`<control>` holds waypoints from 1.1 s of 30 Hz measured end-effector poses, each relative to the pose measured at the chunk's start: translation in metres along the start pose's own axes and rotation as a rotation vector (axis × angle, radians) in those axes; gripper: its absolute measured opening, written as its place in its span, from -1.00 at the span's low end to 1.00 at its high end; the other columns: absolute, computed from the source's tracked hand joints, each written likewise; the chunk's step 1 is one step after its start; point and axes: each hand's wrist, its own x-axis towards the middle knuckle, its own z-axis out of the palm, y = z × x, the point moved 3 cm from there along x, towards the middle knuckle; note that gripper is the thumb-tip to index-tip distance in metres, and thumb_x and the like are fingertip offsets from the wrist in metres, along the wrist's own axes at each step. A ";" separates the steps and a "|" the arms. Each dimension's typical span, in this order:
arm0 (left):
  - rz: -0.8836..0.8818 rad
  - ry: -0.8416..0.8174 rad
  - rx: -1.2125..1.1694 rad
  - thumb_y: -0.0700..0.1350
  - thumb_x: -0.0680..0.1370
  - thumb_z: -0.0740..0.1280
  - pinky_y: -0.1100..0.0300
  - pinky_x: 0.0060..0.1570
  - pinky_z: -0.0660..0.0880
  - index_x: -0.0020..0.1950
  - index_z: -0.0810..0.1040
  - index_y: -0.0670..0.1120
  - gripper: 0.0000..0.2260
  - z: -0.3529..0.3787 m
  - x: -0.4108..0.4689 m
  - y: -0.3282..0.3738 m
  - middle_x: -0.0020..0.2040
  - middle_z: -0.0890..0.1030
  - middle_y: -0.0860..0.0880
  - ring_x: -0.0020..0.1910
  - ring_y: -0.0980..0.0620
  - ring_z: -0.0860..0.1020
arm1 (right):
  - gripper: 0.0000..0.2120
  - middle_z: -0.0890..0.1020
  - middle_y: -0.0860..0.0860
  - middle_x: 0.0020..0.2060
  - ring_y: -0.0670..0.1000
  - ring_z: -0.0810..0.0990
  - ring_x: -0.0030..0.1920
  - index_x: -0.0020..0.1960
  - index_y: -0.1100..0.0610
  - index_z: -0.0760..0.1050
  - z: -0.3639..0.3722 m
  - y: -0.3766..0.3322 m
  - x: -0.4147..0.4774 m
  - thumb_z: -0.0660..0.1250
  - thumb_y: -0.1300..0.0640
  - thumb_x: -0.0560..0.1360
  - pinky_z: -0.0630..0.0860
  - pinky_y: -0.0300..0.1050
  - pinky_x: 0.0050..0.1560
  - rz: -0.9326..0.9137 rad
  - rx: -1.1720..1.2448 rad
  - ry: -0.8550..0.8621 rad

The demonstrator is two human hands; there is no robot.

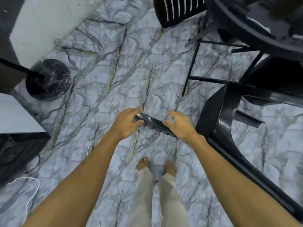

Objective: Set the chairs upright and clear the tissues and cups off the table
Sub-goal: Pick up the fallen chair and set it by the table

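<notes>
A black plastic chair [214, 115] lies tipped over on the marble floor at the right, one leg stretching toward the lower right. A black bar of it [151, 121] juts left in front of me. My left hand [126, 123] grips the bar's left end, fingers curled over the top and thumb underneath. My right hand [180, 125] hovers over the bar's right end with bent, spread fingers not closed round it; the thumb touches the bar. A dark round table [242, 25] shows at the top right; its top is mostly out of view, and I see no tissues or cups.
A slatted black chair [177, 12] stands by the table, with thin metal legs [193, 63] beneath. A round black marble base with a pole [49, 79] stands at the left. Dark furniture [18, 153] and a white cable [32, 185] lie at the lower left. My bare feet [142, 163] are below the bar.
</notes>
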 end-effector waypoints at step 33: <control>-0.032 0.111 -0.316 0.06 0.43 0.42 0.45 0.13 0.29 0.14 0.64 0.01 -0.69 0.078 0.053 -0.081 0.09 0.49 0.00 0.13 0.05 0.43 | -0.55 0.65 -0.09 0.12 -0.01 0.60 0.12 0.29 -0.04 0.50 0.101 0.049 0.052 0.42 -0.15 0.45 0.46 0.04 0.22 -0.027 0.101 0.193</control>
